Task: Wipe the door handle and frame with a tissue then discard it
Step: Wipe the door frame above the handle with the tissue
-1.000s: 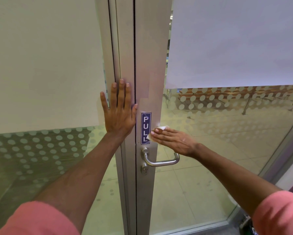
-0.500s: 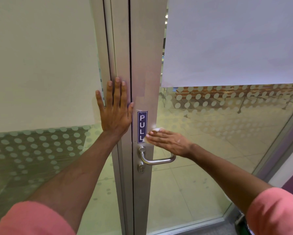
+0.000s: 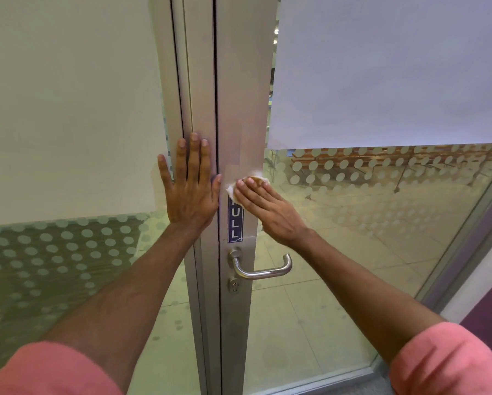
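Open-fingered, my right grip presses the white wipe on the door frame, centre; left grip open, flat alongside.

A left sleeve of salmon-pink, soft, matt fabric is seen at the bottom left corner, and a matching right sleeve of the same salmon-pink fabric at the bottom right. Each sleeve is ended by a plain, rounded edge near the elbow; finer seam detail cannot be made out, as the cloth is blurred there. Beyond the sleeves the forearms are left uncovered down to the left hand and the right hand, on which short, trimmed fingernails are shown.
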`<state>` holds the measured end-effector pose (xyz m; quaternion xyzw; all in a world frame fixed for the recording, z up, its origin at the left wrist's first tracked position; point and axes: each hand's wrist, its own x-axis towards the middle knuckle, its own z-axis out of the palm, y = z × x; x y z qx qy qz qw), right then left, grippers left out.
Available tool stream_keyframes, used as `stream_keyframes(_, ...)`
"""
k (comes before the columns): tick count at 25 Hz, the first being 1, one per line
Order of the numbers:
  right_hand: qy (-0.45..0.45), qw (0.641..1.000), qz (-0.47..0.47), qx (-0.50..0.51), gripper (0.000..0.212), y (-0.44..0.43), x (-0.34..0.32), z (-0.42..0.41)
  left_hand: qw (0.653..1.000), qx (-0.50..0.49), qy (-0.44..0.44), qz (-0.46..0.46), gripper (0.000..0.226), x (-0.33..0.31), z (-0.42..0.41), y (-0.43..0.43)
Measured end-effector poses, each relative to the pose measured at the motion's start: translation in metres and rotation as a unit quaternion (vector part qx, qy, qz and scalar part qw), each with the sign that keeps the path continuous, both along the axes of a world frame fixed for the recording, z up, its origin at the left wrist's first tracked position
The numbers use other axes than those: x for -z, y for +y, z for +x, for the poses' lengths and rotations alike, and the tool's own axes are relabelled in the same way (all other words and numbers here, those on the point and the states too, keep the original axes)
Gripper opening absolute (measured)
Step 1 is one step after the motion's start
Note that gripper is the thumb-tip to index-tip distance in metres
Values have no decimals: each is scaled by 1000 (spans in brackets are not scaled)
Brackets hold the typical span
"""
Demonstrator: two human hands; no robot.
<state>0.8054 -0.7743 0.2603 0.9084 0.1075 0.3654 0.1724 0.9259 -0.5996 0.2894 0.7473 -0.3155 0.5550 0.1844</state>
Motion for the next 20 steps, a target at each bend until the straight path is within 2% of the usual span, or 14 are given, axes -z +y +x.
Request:
stream_keyframes(4, -43, 997, 65, 8, 84, 29, 21, 16, 1000, 1, -1, -2, 62, 1, 1, -1)
stream_keyframes(10, 97, 993, 58, 45, 85, 47, 70, 8, 1000, 7, -9, -4, 66, 2, 4, 0)
stream_keyframes(15, 258, 963, -74, 3, 72, 16, 56, -11, 1000, 11, -6, -7, 66, 2, 3, 1)
stream_keyframes(17, 275, 956, -105, -6, 70, 12, 50, -9, 1000, 15, -1, -7, 66, 2, 1, 1)
stream_keyframes(20, 252, 958, -136, -21, 69, 11, 38, -4, 1000, 18, 3, -6, 65, 2, 1, 1)
